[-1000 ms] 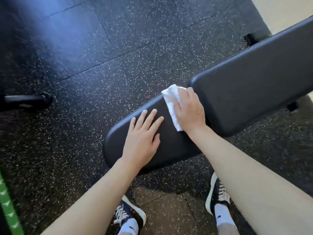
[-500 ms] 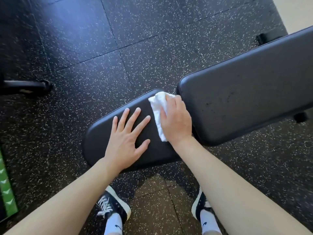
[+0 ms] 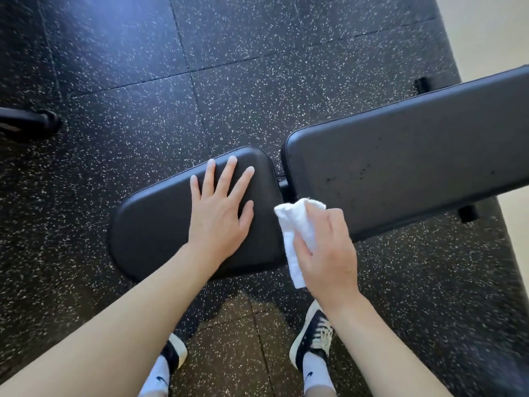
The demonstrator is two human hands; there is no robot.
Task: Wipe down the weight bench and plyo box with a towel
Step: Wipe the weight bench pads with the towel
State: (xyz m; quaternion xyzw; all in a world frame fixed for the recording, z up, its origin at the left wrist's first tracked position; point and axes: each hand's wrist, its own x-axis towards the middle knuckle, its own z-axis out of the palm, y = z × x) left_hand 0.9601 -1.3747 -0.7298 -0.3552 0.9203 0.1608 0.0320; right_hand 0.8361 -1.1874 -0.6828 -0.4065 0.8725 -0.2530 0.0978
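The black padded vinyl weight bench [image 3: 400, 167] is lying across the frame in two sections: a short rounded seat pad [image 3: 160, 224] and a long back pad running off the right edge. A narrow gap with a metal hinge part is separating the two pads.

The left hand [image 3: 219, 216] is resting flat on the seat pad, fingers straight and spread, gripping nothing. The right hand [image 3: 326, 250] is gripping a white folded cloth towel [image 3: 297, 224], fingers curled over it and thumb pinching it from the side. The towel is sitting at the near corner of the seat pad beside the gap, with its lower end hanging past the pad's near edge.

The dark low-top sneakers with white soles [image 3: 313, 336] are standing on the floor just short of the bench. White socks [image 3: 313, 373] are each showing a small dark swoosh logo; no other writing is readable.

The black speckled rubber tile floor [image 3: 229, 67] is lying open beyond the far edge of the bench. A black tubular frame foot [image 3: 31, 123] is sitting at the left edge, well apart from the bench.
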